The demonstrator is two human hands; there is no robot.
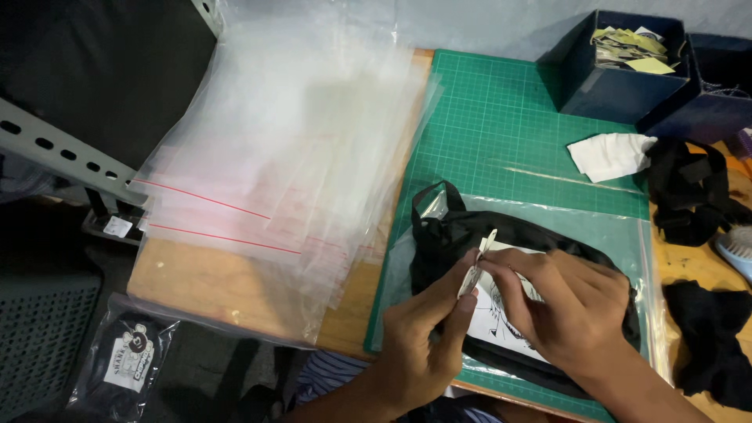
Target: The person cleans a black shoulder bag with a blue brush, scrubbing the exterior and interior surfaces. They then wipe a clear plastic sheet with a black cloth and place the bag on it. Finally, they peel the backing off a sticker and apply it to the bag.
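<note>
- Down at the near edge of the desk [235, 298], both hands meet over a black fabric item [517, 235] that lies on a clear plastic bag [619, 227] spread across a green cutting mat [501, 117].
- The left hand [427, 333] pinches a small folded white paper tag [479, 262] between thumb and fingertips, the fingers pressed together on it.
- The right hand [560, 305] comes in from the right, its fingers curled and pinching the same tag from the other side, touching the left hand's fingertips.
- Beneath the hands, a white card with a black drawing [493, 321] rests on the fabric item.
- To the left, a fanned stack of clear zip bags [290, 141] with red lines covers most of the wooden surface.
- At the far right stand two dark blue boxes [611, 86], one holding yellowish paper slips [630, 47].
- Near them lie a white cloth scrap [611, 154] and more black fabric pieces [693, 192].
- On the floor at lower left sits a bagged black item with a label [125, 356].
</note>
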